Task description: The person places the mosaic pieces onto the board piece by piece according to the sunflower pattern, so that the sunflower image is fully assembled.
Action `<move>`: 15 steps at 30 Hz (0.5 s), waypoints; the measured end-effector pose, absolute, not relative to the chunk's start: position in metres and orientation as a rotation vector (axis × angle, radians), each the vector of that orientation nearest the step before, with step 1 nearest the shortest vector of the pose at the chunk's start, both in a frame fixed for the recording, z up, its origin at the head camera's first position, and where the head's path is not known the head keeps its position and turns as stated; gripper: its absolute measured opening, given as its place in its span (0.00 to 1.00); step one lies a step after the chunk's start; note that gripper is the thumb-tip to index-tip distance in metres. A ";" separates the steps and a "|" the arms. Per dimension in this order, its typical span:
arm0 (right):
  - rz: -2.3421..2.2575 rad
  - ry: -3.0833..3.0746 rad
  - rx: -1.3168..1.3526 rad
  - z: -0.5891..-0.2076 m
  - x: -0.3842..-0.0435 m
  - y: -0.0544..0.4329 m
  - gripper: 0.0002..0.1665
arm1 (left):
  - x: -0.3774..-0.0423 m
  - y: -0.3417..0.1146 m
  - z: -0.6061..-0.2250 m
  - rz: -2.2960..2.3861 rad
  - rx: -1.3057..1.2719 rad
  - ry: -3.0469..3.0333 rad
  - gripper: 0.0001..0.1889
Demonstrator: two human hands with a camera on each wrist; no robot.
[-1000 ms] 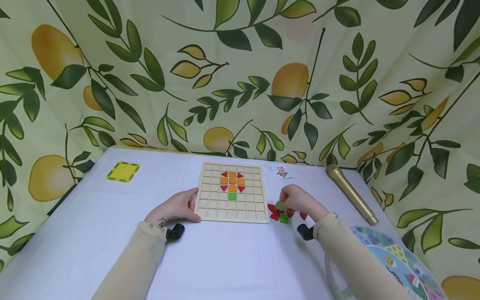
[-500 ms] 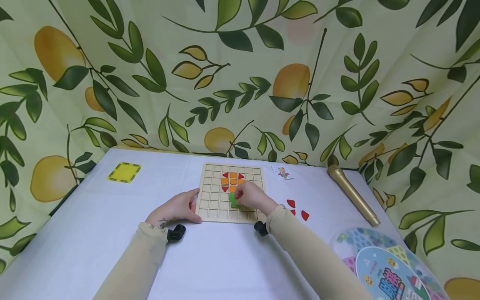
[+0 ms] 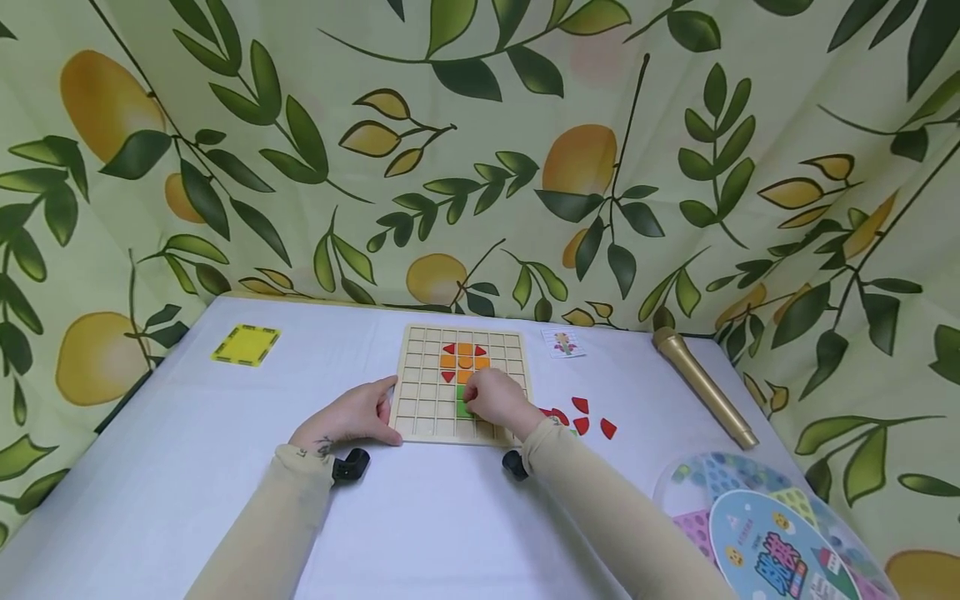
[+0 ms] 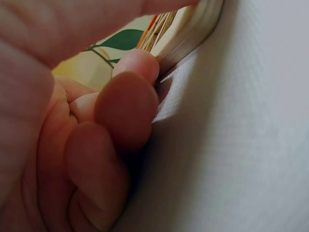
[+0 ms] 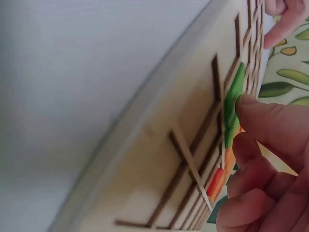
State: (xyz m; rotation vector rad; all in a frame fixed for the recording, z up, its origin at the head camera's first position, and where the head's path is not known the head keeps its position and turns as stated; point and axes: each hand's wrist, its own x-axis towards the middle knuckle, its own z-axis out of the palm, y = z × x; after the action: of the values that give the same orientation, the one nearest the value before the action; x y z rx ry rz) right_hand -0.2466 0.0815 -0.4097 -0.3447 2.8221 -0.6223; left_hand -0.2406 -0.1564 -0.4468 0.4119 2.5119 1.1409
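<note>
A pale wooden grid board [image 3: 427, 408] lies on the table, with orange, red and green tiles set in its cells. My left hand [image 3: 352, 412] holds the board's left side, thumb by the near corner. In the left wrist view its fingertips [image 4: 128, 108] bend near the board's edge. Over the board's lower middle is my right hand [image 3: 498, 400], its thumb tip touching a green square tile [image 3: 463, 408] and its other fingers curled. The right wrist view shows that green tile [image 5: 232, 106] in the grid beside the thumb. The hand covers some right-hand cells.
Loose red pieces [image 3: 581, 406] lie right of the board, partly hidden by the right forearm. A small picture card [image 3: 563, 342], a gold microphone [image 3: 705, 388] and a round clear container [image 3: 780, 533] stand farther right. A yellow square frame [image 3: 246, 345] lies at left.
My right hand has moved left from the loose pieces onto the board, bringing a green square tile below the first green one. My left hand stays at the board's edge.
</note>
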 end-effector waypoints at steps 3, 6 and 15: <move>-0.671 2.826 -0.316 -0.405 -0.248 0.089 0.02 | -0.241 -0.157 -0.448 1.142 0.422 2.509 0.55; -0.738 2.823 -0.250 -0.395 -0.250 0.104 0.04 | -0.242 -0.158 -0.448 1.138 0.425 2.506 0.55; -0.683 2.771 0.042 -0.385 -0.239 0.171 0.10 | -0.241 -0.159 -0.447 1.144 0.416 2.500 0.55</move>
State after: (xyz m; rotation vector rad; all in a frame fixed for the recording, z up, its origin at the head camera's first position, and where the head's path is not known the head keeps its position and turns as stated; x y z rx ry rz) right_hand -0.2390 0.1711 -0.3849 0.0424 2.7714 -0.6829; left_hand -0.2409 -0.1589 -0.4474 0.4158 2.5004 1.1439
